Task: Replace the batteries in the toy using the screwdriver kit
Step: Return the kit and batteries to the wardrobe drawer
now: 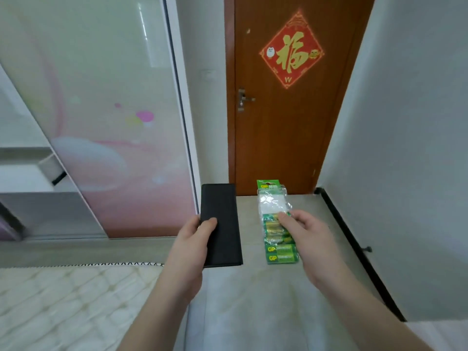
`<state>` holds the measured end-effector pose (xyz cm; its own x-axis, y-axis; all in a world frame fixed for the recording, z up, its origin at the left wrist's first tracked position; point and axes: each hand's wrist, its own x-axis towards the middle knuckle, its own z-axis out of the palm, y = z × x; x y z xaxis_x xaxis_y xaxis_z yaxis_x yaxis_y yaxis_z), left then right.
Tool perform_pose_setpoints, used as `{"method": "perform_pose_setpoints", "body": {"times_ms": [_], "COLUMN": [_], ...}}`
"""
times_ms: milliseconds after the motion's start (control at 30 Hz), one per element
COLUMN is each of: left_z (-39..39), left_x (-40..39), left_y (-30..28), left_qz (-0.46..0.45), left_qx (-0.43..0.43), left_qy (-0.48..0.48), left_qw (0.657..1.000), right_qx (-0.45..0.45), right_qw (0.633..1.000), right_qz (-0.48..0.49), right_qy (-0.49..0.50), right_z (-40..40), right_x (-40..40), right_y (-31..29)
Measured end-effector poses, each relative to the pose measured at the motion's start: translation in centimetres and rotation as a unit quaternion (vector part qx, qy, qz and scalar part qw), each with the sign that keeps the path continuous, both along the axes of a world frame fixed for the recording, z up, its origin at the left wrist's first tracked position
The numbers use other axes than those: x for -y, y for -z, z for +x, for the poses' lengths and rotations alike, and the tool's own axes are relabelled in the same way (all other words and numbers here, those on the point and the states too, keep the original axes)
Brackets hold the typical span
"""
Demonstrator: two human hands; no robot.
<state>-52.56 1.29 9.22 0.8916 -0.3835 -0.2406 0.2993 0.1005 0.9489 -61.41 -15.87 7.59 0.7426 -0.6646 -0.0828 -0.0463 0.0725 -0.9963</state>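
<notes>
Batteries (pixel 278 245) — a green pack, its upper plastic empty — sit pinched in the right hand (pixel 307 235), held above the floor (pixel 253 300). Just beside it the left hand (pixel 192 239) grips a flat black case (pixel 221 224) — thumb on its face.

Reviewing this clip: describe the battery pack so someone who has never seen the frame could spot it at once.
Start at the brown door with the red diamond decoration; just below it, the right hand holds up the battery pack. It is a clear plastic strip with a green header and green-gold cells, unlike the plain black case in the left hand beside it.
</notes>
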Motion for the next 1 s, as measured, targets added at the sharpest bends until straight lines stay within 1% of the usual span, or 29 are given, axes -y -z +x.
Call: {"method": "perform_pose_setpoints", "body": {"times_ms": [133, 233, 433, 700, 867, 1000], "left_z": [2.6, 4.8, 9.5, 16.4, 20.1, 23.9], "left_x": [-1.6, -1.2, 3.2, 9.6, 11.7, 11.7], "left_y": [0.7, 1.3, 1.7, -0.3, 0.1, 1.2], "left_qz": [0.008, 0.013, 0.028, 0.019, 0.018, 0.026], "left_qx": [-0.004, -0.006, -0.009, -0.001, -0.005, -0.004], "left_qy": [-0.038, -0.059, -0.085, -0.131, -0.156, -0.180], "left_qw": [0.999, 0.998, 0.996, 0.991, 0.988, 0.983], "right_qx": [0.002, 0.006, 0.028, 0.038, 0.034, 0.029], "right_qw": [0.999, 0.998, 0.993, 0.987, 0.984, 0.981], "right_qz": [0.020, 0.026, 0.046, 0.075, 0.079, 0.071], "right_qy": [-0.030, -0.049, -0.101, -0.133, -0.156, -0.181], "right_z": [4.1, 7.0, 13.3, 22.3, 27.0, 31.0], "right_x": [-0.3, 0.5, 5.1, 12.3, 14.0, 14.3], "right_y": [0.6, 1.4, 2.9, 2.7, 3.3, 3.8]}}
